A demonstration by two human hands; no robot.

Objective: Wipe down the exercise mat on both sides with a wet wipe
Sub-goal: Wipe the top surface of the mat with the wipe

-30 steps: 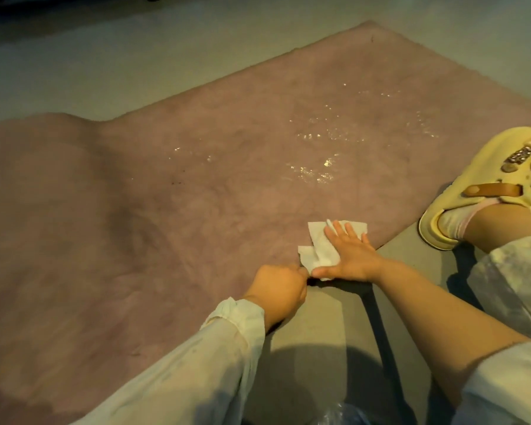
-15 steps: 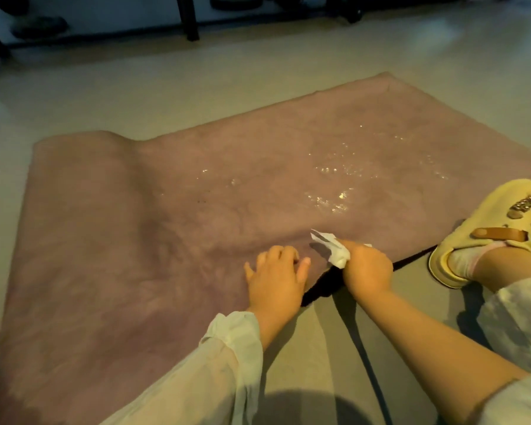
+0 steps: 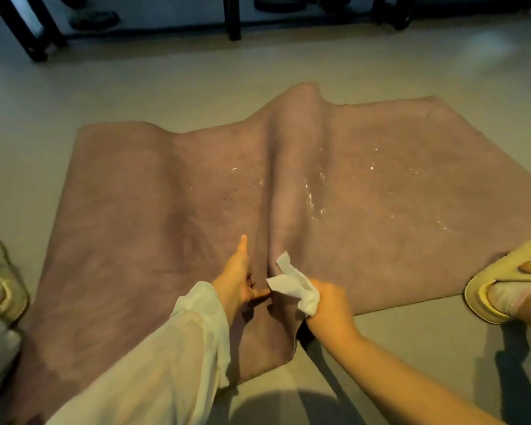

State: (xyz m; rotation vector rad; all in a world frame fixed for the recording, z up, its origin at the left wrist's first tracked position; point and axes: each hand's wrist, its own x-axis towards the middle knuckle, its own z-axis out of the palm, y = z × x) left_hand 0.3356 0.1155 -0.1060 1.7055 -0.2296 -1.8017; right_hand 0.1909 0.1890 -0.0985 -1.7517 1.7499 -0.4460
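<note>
Floor [image 3: 166, 87] — mat [image 3: 135, 194] lengthwise left-right, ridged

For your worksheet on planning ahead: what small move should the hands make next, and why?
Probably lift the near edge higher and fold the mat over. The left hand and the right hand, which holds the wipe, already pinch it into a raised ridge, and wet streaks mark the top as wiped.

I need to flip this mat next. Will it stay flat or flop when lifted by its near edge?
Probably floppy: the mat already buckles into a tall ridge where the left hand and right hand gather it. Wet patches suggest some slipperiness.
</note>
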